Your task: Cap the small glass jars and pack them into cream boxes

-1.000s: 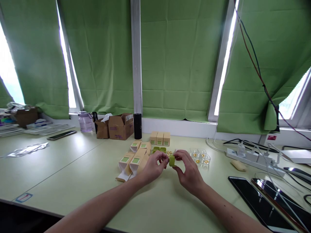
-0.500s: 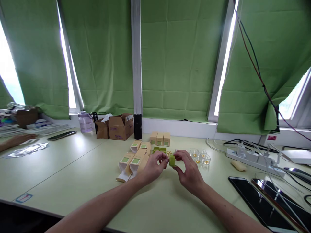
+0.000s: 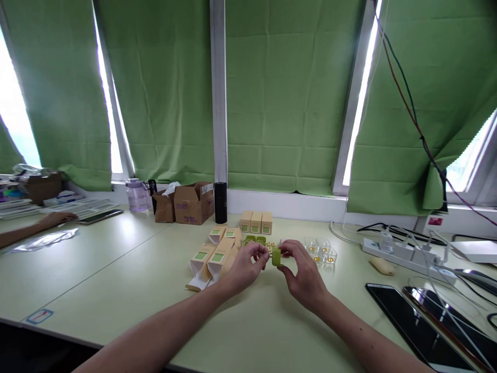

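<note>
Between the thumb and fingers of my right hand (image 3: 305,274) is a small olive-green square cup-like piece (image 3: 276,257), tilted on its side above the table. My left hand (image 3: 248,264) is closed in a pinch just left of it; a small yellowish bit shows at the fingertips, too small to name. Behind my hands stand several green pieces (image 3: 255,240) like the held one, and small gold-coloured parts (image 3: 271,247). Clear cups with gold centres (image 3: 320,250) stand to the right of my right hand. Opened kraft boxes (image 3: 217,258) with green labels lie left of my left hand.
Three closed kraft boxes (image 3: 256,223) stand behind. Further left are a black bottle (image 3: 220,203), a cardboard carton (image 3: 193,203) and a purple jug (image 3: 136,196). A power strip (image 3: 407,259) and phones (image 3: 404,316) lie right. Another person's hand (image 3: 58,219) rests far left.
The green piece has turned slightly and shifted a little to the right in my right hand. The other person's hand has moved right, towards the phone. My left hand looks nearly still.
</note>
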### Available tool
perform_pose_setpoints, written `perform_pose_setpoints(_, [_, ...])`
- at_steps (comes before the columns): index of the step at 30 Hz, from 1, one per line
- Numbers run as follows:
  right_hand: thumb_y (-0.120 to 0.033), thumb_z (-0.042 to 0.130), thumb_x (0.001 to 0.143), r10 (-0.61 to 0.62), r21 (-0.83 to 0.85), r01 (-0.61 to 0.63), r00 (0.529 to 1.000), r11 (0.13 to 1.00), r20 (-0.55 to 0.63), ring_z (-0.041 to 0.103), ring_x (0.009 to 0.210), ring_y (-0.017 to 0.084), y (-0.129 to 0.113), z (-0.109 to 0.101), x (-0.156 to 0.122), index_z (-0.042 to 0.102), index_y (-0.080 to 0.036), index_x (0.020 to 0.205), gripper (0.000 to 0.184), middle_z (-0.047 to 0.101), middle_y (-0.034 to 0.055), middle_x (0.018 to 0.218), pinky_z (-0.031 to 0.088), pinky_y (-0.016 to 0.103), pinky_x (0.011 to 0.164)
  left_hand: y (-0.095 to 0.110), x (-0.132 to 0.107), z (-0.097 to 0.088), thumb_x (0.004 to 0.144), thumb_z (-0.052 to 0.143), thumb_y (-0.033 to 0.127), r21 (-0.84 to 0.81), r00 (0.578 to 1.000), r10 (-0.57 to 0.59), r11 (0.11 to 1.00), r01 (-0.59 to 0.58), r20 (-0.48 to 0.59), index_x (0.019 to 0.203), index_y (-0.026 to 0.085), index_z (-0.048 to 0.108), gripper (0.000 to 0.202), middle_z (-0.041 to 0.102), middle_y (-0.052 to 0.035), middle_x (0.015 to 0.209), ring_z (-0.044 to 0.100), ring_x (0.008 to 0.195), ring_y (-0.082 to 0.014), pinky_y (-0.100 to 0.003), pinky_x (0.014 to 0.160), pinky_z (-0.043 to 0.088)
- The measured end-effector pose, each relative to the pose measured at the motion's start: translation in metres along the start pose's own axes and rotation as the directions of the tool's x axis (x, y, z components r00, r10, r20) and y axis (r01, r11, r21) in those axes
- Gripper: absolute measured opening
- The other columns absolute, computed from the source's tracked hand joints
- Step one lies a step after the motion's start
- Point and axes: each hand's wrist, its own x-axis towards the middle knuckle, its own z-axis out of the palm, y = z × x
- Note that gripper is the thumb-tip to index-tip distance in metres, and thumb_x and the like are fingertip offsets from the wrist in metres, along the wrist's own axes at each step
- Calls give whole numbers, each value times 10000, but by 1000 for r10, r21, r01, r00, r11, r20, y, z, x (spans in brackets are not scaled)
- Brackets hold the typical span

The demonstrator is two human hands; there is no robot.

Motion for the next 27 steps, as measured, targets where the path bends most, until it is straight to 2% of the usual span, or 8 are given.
perform_pose_setpoints(13, [-66, 574, 862, 30, -12, -30, 1000, 999, 3, 644, 1033, 254, 3, -1, 0, 526, -251, 1261, 442, 595, 111, 1235, 643, 460, 858, -4, 3, -3, 926, 593, 356, 26, 1000, 2, 1000, -1, -26, 781, 181, 624, 230, 651, -14, 676, 607, 663, -167, -298, 687, 482])
perform_pose_setpoints(17, [-53, 563, 853, 43, -17, -43, 999, 999, 3, 618, 1106, 270, 5, -2, 0, 518, -255, 1280, 475, 574, 113, 1249, 643, 486, 897, -13, 4, -4, 956, 575, 354, 95, 996, 16, 995, -8, -88, 954, 179, 675, 201, 715, -56, 819, 655, 832, -212, -348, 794, 514])
perform_pose_setpoints(21, [-25, 546, 834, 21, -47, -20, 1000, 999, 9, 601, 1150, 287, 4, -4, 0, 511, -253, 1316, 534, 550, 128, 1253, 631, 497, 939, -15, 1, -5, 939, 616, 283, 228, 973, 167, 965, -128, -161, 1127, 210, 666, 208, 705, -93, 1028, 610, 1092, -259, -439, 977, 507])
perform_pose_setpoints(24, [-17, 532, 831, -26, -107, 30, 999, 994, 37, 607, 1160, 314, 2, -6, -1, 501, -241, 1353, 569, 545, 153, 1251, 626, 514, 932, -9, -3, -4, 905, 638, 205, 280, 948, 303, 923, -266, -100, 1207, 228, 633, 302, 691, -105, 1121, 522, 1229, -294, -498, 1032, 485])
perform_pose_setpoints(27, [-26, 519, 852, -90, -133, 97, 994, 986, 53, 623, 1160, 319, -1, -6, 0, 469, -240, 1413, 603, 558, 165, 1260, 629, 503, 911, -3, -7, -2, 840, 691, 154, 293, 923, 385, 885, -362, -23, 1299, 233, 582, 479, 664, -118, 1228, 473, 1271, -321, -528, 1033, 481])
